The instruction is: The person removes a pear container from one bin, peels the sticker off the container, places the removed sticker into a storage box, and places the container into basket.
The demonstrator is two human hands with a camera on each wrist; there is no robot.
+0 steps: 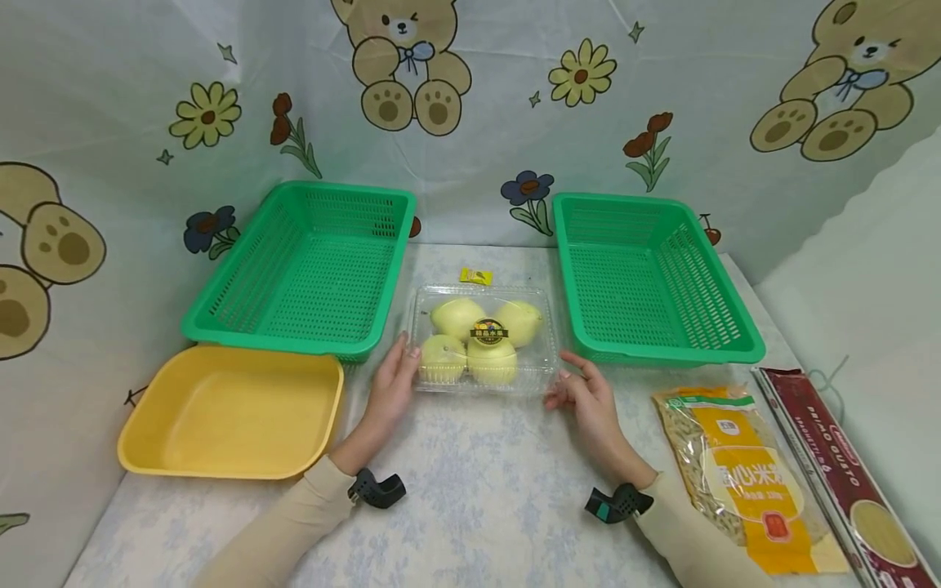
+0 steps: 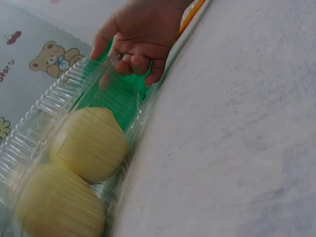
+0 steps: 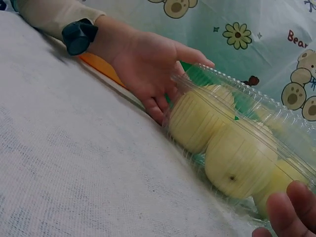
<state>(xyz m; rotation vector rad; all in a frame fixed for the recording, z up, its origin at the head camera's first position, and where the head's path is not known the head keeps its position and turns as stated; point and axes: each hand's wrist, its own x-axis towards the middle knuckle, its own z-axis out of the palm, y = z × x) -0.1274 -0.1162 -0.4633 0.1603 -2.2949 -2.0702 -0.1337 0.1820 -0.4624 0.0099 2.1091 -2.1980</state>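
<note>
A clear plastic clamshell box point(image 1: 481, 298) holds several round, pale yellow-green fruits point(image 2: 91, 143) and bears a black and gold label point(image 1: 488, 331). My left hand point(image 1: 393, 380) grips its left side; the right wrist view shows that thumb along the top rim and the fingers low at the side. At the near right corner, my right hand point(image 1: 588, 404) holds the rim with curled fingers, which the left wrist view shows from the palm side. Right behind the box lies a small yellow wrapped packet point(image 1: 476, 276).
Two green perforated baskets point(image 1: 397, 269) point(image 1: 569, 302) stand at the back, left and right of the box. A yellow basin point(image 1: 228, 469) sits at the near left. On the right lie a bag of dry food point(image 1: 742, 465) and a dark red spaghetti pack point(image 1: 831, 445). A printed cloth point(image 1: 478, 163) hangs behind.
</note>
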